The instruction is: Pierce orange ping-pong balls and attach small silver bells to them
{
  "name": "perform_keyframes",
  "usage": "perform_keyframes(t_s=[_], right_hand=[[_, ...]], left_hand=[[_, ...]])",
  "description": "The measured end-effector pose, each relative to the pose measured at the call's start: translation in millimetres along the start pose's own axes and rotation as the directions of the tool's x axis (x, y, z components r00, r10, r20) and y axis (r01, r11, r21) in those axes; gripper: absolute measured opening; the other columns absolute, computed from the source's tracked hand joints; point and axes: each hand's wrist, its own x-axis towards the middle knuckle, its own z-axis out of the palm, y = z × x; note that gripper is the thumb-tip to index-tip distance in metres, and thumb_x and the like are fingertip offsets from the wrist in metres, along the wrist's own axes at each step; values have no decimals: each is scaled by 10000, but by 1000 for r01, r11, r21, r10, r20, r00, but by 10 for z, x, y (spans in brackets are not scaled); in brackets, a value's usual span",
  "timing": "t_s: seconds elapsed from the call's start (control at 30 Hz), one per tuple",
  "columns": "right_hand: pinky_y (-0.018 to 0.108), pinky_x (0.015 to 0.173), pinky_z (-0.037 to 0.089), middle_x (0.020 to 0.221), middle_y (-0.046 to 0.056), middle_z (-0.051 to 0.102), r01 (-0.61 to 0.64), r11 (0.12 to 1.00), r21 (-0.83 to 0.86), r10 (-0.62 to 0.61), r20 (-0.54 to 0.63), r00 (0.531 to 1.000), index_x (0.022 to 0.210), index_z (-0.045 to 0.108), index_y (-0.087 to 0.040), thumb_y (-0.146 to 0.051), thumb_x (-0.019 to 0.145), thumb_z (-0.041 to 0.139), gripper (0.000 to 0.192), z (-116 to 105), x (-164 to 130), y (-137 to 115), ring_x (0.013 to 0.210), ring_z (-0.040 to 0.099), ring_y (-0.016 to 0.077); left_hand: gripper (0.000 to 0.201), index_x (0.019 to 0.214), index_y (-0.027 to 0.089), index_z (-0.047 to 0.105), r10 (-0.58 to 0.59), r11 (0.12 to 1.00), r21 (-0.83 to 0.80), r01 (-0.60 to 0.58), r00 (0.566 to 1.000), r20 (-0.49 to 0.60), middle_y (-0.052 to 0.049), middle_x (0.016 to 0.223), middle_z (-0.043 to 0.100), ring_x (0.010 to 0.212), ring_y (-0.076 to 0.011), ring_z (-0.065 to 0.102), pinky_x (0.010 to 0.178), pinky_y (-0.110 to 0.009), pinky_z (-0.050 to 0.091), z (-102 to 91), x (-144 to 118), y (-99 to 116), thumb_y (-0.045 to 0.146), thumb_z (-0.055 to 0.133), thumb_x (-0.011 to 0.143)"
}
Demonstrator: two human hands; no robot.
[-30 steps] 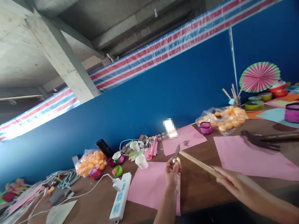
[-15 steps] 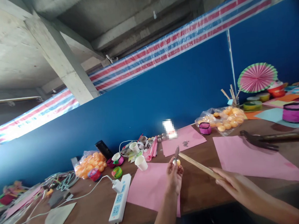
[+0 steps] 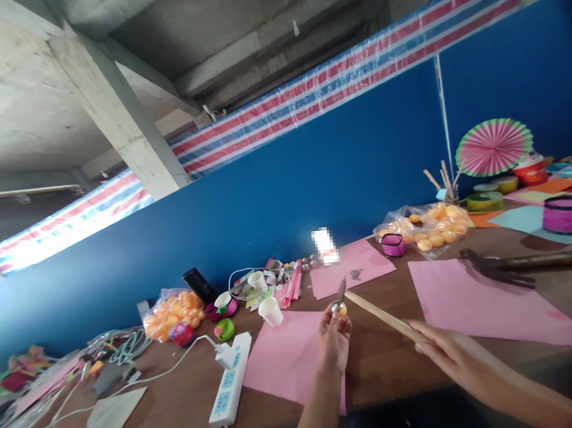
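Small orange ball (image 3: 341, 309) w/ metal bit is pinched in left hand (image 3: 335, 340) fingertips, lower-middle of frame, above pink paper (image 3: 285, 356). Wooden stick (image 3: 387, 317) gripped by right hand (image 3: 457, 358), blade tip (image 3: 340, 289) right by ball. Fingers could get nicked if stick slips; ball could be dropped onto counter (image 3: 387, 363).

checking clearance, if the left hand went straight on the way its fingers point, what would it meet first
Probably the pink paper sheet by the blue partition. The left hand, pinching a small orange ball, points up and away over bare table; depth is unclear.

Left hand (image 3: 334, 340) pinches small ball (image 3: 339, 309); right hand (image 3: 457, 357) grips stick (image 3: 382, 315).
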Motion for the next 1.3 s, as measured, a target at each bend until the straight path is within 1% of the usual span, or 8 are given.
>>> perform_keyframes(t_s=[0.1,0.33,0.47,0.6,0.73,0.9,1.1,1.3], right_hand=[[348,741,513,987,97,660,3,1000,-24,-4,-14,1000,1109,511,-174,-342,843,347,354,21,-19,19,882,625,246],[326,734,512,1004,92,656,46,998,-44,-47,-37,998,1110,517,-185,-341,845,349,351,14,-42,7,876,629,237],[305,736,512,1005,77,657,37,999,-37,-38,-23,999,1128,512,-188,-343,844,367,355,40,-14,52,879,629,225],[276,756,506,1009,57,658,11,1000,-7,-11,-2,1000,1136,511,-198,-340,836,404,348,43,17,82,908,619,211],[309,769,504,1013,68,654,-4,1000,1,4,40,999,1142,503,-184,-337,844,370,359,37,18,80,886,627,216],[310,787,497,1055,81,635,2,1000,3,-2,16,1000,1139,512,-182,-347,842,364,370,16,8,63,942,603,226],[290,744,513,1024,74,649,-28,999,47,25,56,998,1126,511,-189,-352,838,363,362,-9,-4,47,866,634,213],[309,750,517,1030,80,646,26,1000,7,-26,-1,1000,1137,503,-184,-358,843,342,378,8,-23,76,880,630,220]], left_hand=[[256,878,181,596,6,999,-33,-6,1000,-22,-51,814,638,718,-116,608,664,-234,487,5,10,-5,208,678,637],[246,906,175,604,-16,996,-82,19,999,31,-57,849,631,719,-91,592,708,-220,468,6,-10,-16,192,654,665],[371,1016,205,578,0,999,-44,2,999,41,-45,849,620,711,-87,586,703,-223,458,33,-14,-5,182,664,655],[413,1027,216,584,14,1000,18,-15,999,44,-40,886,605,718,-85,577,706,-230,448,43,-10,8,177,686,627],[419,1023,225,590,70,995,64,-73,996,48,-28,890,593,737,-85,568,723,-232,438,37,-6,3,177,691,619],[399,1003,227,592,73,994,80,-76,997,32,-22,888,590,748,-85,569,739,-238,438,37,5,-10,171,689,620],[398,1019,219,580,46,995,86,-50,997,58,-38,926,595,752,-99,581,754,-269,445,31,-5,-4,197,680,635],[416,1027,225,576,71,990,116,-76,996,49,-32,911,589,746,-89,570,752,-256,442,12,4,-28,189,686,627]])
